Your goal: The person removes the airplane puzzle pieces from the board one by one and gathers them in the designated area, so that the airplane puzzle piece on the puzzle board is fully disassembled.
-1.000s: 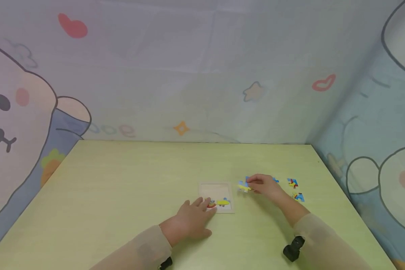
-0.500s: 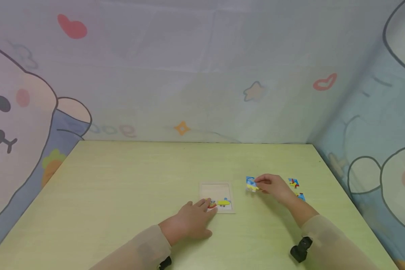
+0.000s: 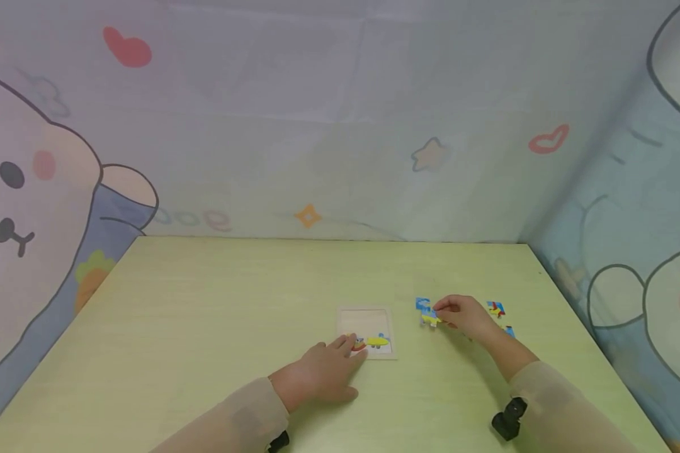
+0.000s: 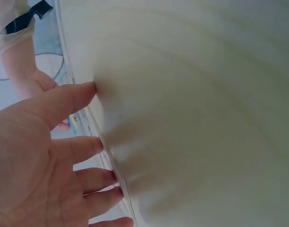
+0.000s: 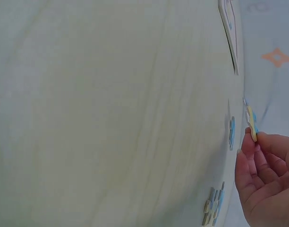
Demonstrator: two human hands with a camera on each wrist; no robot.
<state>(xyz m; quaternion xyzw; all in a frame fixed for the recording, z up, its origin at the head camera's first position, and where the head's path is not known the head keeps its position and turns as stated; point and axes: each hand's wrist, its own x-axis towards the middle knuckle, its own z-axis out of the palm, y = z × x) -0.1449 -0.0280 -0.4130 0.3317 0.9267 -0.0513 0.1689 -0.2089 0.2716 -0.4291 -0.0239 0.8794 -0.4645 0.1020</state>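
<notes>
A small jigsaw piece (image 3: 429, 318), blue and yellow, is pinched between the thumb and fingertips of my right hand (image 3: 466, 316). In the right wrist view this jigsaw piece (image 5: 251, 120) is held edge-on, above the table. Just behind it in the head view lies a blue piece (image 3: 422, 303). My left hand (image 3: 324, 375) rests its spread fingers on the lower left of a pale square puzzle tray (image 3: 395, 327). Yellow and red printed pieces (image 3: 378, 341) lie along the tray's near side, partly hidden by those fingers. Bare wood shows behind them.
Right of my right hand lie a red, yellow and blue piece (image 3: 495, 308) and another piece (image 3: 508, 331), partly behind the wrist. Several pieces (image 5: 214, 207) appear low in the right wrist view. Printed cloth (image 3: 340, 126) stands behind the pale table (image 3: 226, 302).
My right hand has moved a little to the right, away from the tray, with the jigsaw piece in its pinch; the piece's angle has changed. My left hand has stayed on the tray.
</notes>
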